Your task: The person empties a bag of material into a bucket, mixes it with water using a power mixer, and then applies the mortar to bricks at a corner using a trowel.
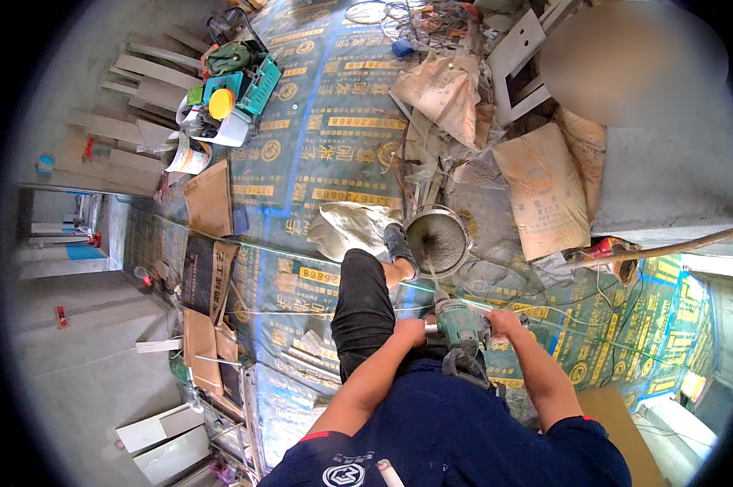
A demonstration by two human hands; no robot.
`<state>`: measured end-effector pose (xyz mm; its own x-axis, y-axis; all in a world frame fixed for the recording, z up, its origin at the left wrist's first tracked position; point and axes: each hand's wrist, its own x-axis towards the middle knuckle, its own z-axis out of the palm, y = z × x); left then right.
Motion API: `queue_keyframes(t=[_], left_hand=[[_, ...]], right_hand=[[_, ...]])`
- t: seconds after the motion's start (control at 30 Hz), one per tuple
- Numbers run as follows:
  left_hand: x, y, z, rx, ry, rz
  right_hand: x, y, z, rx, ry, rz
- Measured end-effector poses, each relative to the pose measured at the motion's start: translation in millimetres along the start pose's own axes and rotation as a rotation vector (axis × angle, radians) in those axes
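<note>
Both my hands are closed on the side handles of a green power mixer [456, 329] in front of my body, my left hand [409, 331] on one side and my right hand [504, 323] on the other. Its long metal shaft [431, 268] reaches down into a round bucket [464, 242] with grey, wet-looking material inside; the paddle end is hidden. My foot in a dark clog [399, 247] rests against the bucket's left side, beside a crumpled pale sack [342, 227].
Paper sacks [541, 191] lie right of the bucket, near a long wooden pole [667, 247]. Teal crates with containers [257, 85] stand at upper left. Cardboard [204, 199] lines the left side of the printed floor sheeting [301, 146]. Cables [375, 16] are heaped at the top.
</note>
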<state>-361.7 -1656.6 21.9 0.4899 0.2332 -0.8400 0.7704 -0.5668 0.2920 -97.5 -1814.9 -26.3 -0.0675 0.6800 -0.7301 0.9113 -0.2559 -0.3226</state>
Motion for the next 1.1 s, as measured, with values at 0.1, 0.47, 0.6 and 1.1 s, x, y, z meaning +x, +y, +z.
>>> queue_keyframes(t=[0.1, 0.47, 0.6, 1.1], left_hand=[[7.4, -2.1, 6.1, 0.001, -0.011, -0.02], [7.1, 0.1, 8.4, -0.013, 0.003, -0.05], [4.4, 6.8, 1.6, 0.04, -0.053, -0.032], [4.5, 10.9, -7.7, 0.16, 0.046, 0.067]], right_hand=[[-1.4, -0.1, 1.0, 0.023, 0.003, -0.003], [-1.6, 4.3, 12.8, 0.084, 0.011, 0.005], [-4.4, 3.1, 13.8, 0.071, -0.021, 0.022], [-11.1, 6.9, 22.3, 0.135, -0.025, 0.049]])
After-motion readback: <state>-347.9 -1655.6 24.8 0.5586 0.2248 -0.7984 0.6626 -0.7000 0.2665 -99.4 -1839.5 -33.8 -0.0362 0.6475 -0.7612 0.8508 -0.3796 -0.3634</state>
